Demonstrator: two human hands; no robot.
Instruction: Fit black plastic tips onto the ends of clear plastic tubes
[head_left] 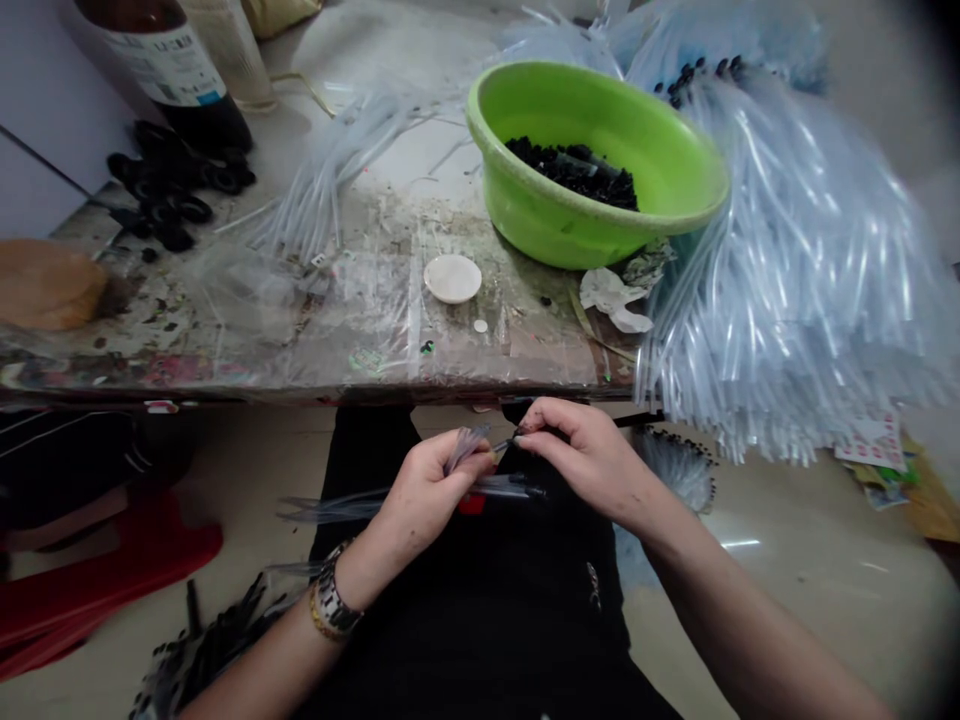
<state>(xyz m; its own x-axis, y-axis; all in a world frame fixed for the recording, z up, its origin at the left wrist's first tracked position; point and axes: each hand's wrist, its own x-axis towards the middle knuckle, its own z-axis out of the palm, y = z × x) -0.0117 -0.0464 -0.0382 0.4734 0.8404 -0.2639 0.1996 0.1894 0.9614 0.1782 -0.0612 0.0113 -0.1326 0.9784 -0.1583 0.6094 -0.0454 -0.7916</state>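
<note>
My left hand (435, 482) is closed around several thin clear tubes (466, 446) above my lap. One tube end sticks out toward my right hand (566, 445), whose thumb and forefinger pinch a small black piece (516, 436) at that end. More clear tubes (345, 508) lie across my black trousers, below my left hand. A green basin (592, 225) with small black pieces (574, 172) in it stands on the table beyond my hands. Near the table's front sits a small white dish (453, 279).
A huge pile of clear tubes (780, 270) overhangs the table (322, 345) at the right. Loose tubes (322, 185), black rings (169, 185) and a dark bottle (184, 75) are at the back left. A red stool (112, 575) stands at the lower left.
</note>
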